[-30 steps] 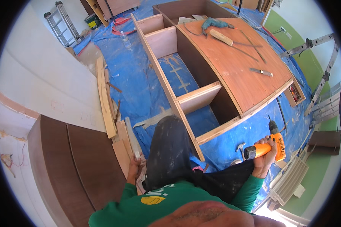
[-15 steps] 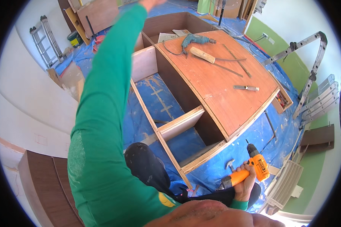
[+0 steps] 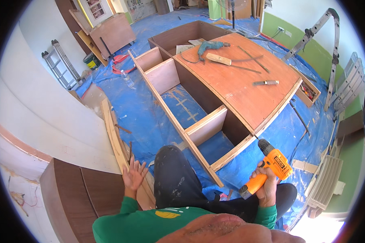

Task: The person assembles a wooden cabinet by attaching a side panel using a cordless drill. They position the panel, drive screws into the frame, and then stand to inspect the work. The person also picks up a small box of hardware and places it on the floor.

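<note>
My right hand [image 3: 267, 189] grips an orange cordless drill [image 3: 276, 160] by its handle, the bit pointing up and left toward the near corner of the wooden cabinet frame [image 3: 208, 166]. Low at the left, my left hand [image 3: 134, 175] is empty with fingers spread, beside my knee and near some long wood strips [image 3: 114, 141]. The cabinet lies on its side, with a reddish-brown panel [image 3: 239, 95] on top. On that panel rest a teal corded drill [image 3: 210, 47], a wooden-handled saw [image 3: 219, 59], and a chisel [image 3: 266, 82].
Blue sheeting [image 3: 140, 117] covers the floor. A water bottle [image 3: 127, 79] lies left of the cabinet. Folding ladders stand at left [image 3: 61, 65] and right [image 3: 332, 60]. A toolbox [image 3: 306, 87] sits past the panel's right edge. A brown cabinet [image 3: 67, 194] is close on my left.
My left arm, stretched far forward before, has come back down to my left side with the hand open. My right hand still holds the cordless drill, its bit now nearer the cabinet corner.
</note>
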`<state>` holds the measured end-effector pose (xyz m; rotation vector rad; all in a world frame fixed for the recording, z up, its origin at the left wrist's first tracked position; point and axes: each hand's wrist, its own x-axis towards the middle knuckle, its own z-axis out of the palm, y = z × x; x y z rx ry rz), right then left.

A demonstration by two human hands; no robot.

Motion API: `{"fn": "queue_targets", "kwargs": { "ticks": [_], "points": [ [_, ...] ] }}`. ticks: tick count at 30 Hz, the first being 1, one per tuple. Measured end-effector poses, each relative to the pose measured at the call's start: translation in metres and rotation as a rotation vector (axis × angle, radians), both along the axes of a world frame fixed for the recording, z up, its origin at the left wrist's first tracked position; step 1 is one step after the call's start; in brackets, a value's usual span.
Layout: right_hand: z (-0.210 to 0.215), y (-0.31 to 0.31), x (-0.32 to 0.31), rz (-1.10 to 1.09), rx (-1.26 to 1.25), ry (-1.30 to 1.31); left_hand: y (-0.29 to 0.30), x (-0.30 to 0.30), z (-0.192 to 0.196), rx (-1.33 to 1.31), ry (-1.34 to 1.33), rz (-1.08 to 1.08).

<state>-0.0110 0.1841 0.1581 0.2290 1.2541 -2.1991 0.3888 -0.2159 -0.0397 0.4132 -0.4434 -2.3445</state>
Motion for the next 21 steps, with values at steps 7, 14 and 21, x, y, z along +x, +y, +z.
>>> {"fn": "queue_targets", "kwargs": {
  "ticks": [7,14,21],
  "points": [
    [-0.013,0.02,0.025,0.088,-0.046,0.003,0.085,0.071,-0.072,0.212,-0.108,-0.184],
    [-0.007,0.048,0.04,0.047,-0.013,0.124,0.068,-0.025,-0.015,-0.17,-0.337,-0.203],
    [0.002,0.104,0.052,-0.095,0.002,0.154,-0.001,-0.128,0.091,-0.431,-0.249,0.092]
  ]
}}
